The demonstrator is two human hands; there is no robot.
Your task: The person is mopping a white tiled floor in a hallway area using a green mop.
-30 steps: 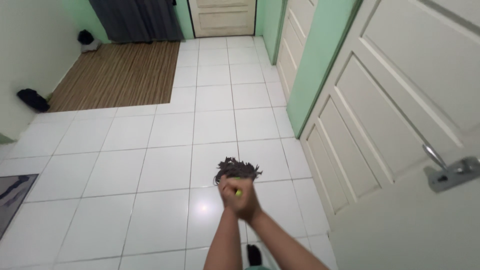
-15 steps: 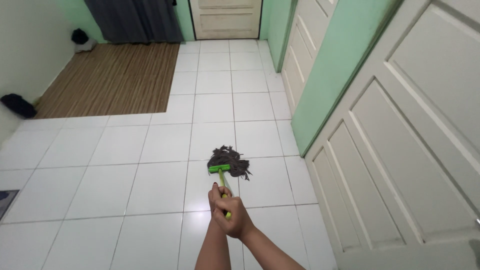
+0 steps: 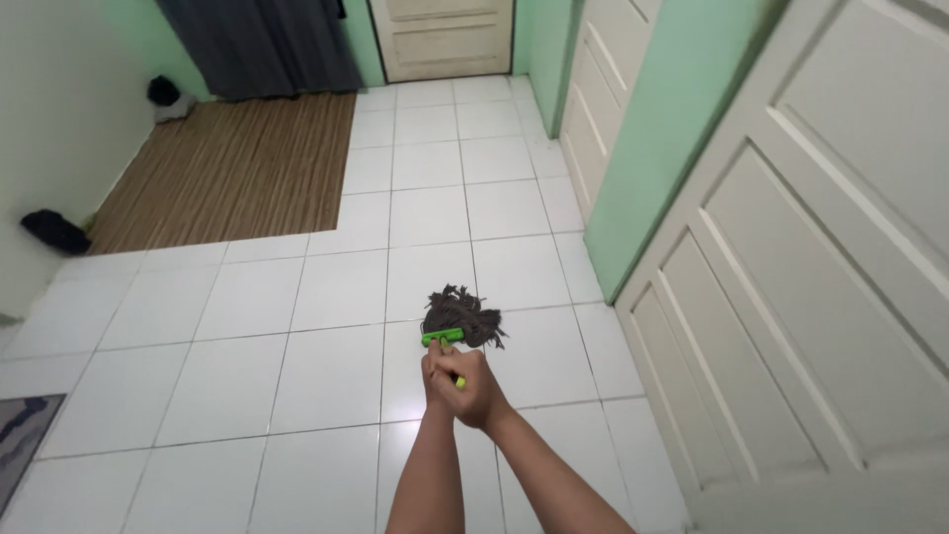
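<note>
Both hands' grip clamped on mop handle: left hand, right hand; mop head on white tile floor.

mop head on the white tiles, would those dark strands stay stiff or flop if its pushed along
The mop head looks like loose dark strands splayed unevenly, so it would probably flop and drag. The glossy tile floor suggests it slides easily. Both hands, right hand and left hand, grip the handle, which seems rigid.
</note>
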